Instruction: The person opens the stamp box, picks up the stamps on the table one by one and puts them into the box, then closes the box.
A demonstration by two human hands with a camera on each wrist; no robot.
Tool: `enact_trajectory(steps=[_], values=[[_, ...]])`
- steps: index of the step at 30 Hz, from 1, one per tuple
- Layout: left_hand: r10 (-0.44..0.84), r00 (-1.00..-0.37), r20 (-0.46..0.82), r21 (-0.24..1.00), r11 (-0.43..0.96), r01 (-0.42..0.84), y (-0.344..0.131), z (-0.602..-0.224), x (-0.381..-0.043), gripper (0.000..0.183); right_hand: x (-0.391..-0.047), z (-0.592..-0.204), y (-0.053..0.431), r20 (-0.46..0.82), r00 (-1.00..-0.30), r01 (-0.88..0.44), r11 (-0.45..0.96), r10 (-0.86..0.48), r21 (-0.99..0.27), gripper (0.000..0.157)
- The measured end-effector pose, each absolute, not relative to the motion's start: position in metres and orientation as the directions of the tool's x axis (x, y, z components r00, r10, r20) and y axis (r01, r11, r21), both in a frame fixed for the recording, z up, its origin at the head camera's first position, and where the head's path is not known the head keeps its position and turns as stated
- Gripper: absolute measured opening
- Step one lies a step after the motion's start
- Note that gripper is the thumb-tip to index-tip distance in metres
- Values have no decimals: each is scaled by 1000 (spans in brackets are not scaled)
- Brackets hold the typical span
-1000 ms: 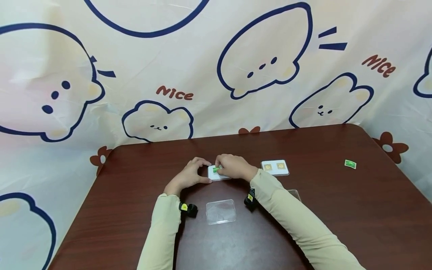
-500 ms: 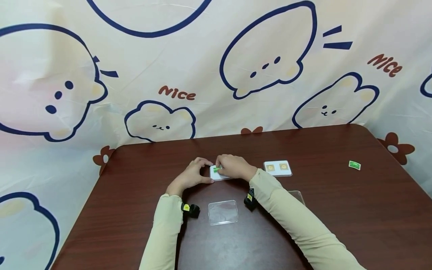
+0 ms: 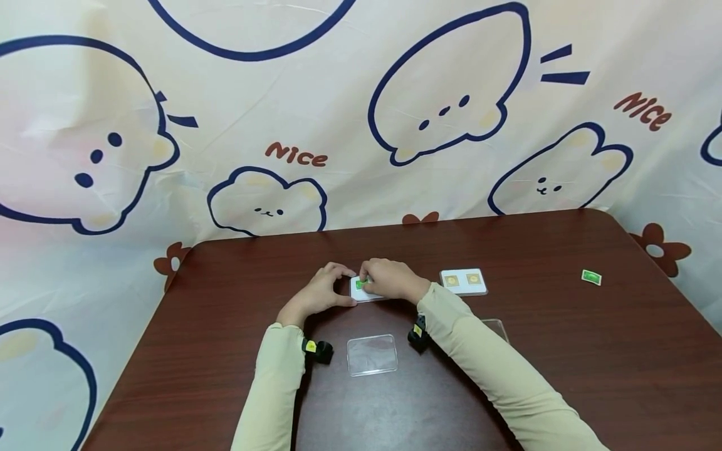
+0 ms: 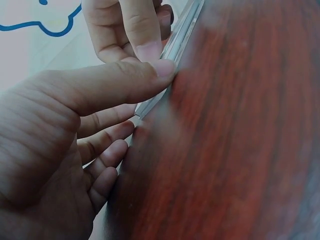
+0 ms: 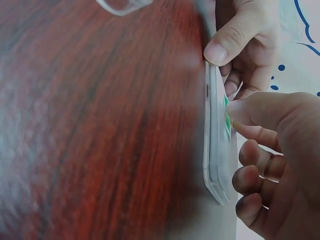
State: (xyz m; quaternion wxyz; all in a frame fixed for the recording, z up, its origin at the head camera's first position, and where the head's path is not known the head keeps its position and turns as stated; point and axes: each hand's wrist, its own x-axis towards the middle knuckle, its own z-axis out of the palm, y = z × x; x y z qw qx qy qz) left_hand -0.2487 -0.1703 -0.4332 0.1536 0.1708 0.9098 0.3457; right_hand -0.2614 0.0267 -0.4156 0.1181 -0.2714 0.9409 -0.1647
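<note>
A flat white-faced clear case lies on the table between both hands. My left hand grips its left end, thumb on the near edge and a finger at the far edge. A small green stamp-like piece is at the case's left part. Above the case, my right hand pinches that piece between thumb and index finger. In the right wrist view, the green piece stands slightly up from the white face, and the right hand's other fingers are loosely curled. The left wrist view shows the case edge-on under the left thumb.
A second white case with two gold squares lies right of the hands. Nearer me is a transparent lid; another transparent lid is partly hidden by the right sleeve. A loose green piece lies far right on the brown table.
The head view shifts slightly. Both hands stay at the case, with the right fingers still on the green piece.
</note>
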Motion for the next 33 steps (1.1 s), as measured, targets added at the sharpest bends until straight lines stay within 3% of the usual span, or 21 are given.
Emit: enact_trajectory(steps=[16, 23, 33], values=[[408, -897, -170, 662, 721, 202, -170, -434, -249, 56, -252, -397, 73, -23, -840, -437, 703, -541, -561, 17], [412, -896, -167, 660, 722, 209, -173, -433, -248, 57, -248, -389, 104, -7, -869, -359, 639, -495, -680, 19], [417, -893, -168, 665, 717, 210, -170, -434, -249, 57, -243, -382, 169, 4, -922, -280, 660, -387, -697, 23]])
